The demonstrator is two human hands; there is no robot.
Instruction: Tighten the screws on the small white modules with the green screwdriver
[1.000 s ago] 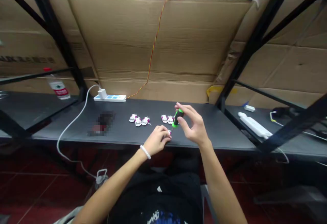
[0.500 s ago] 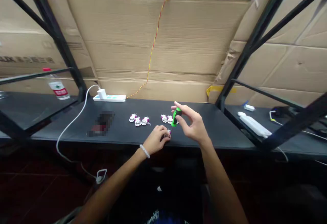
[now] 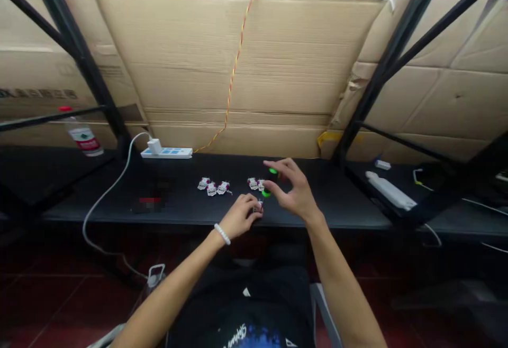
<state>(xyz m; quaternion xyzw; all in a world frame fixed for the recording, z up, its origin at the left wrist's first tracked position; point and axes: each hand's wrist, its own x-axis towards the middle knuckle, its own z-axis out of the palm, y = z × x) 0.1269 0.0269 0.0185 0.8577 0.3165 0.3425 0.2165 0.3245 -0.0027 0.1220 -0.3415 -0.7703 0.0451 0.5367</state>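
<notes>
Green and black, a stubby screwdriver point(image 3: 270, 182) sits pinched between the thumb and fingertips of a person's right hand point(image 3: 296, 192), upright above a black laminate counter point(image 3: 337, 197). The left hand point(image 3: 240, 217), a white bead bracelet point(image 3: 222, 234) at its wrist, curls closed around a small white part point(image 3: 259, 207) at the near edge, mostly hidden by the fingers. The two hands sit just apart, with the screwdriver directly above that part; its thin shaft is too blurred to follow, so any contact between them cannot be told.

Five similar white-and-magenta modules lie on the counter, three in a tight cluster point(image 3: 211, 188) to the left and two point(image 3: 256, 184) just behind the hands. A pixelated object point(image 3: 148, 202) lies farther left. Beyond it, a white power strip point(image 3: 166, 152) with a plugged-in charger point(image 3: 154, 146) feeds a white cable point(image 3: 107, 205) that loops over the near edge. A red-capped plastic bottle point(image 3: 82, 137) stands at far left, on a lower shelf of the black steel rack point(image 3: 81, 54). Corrugated cardboard sheets point(image 3: 238, 67) line the far side, with a twisted red-and-yellow wire point(image 3: 234, 78) running down them.
</notes>
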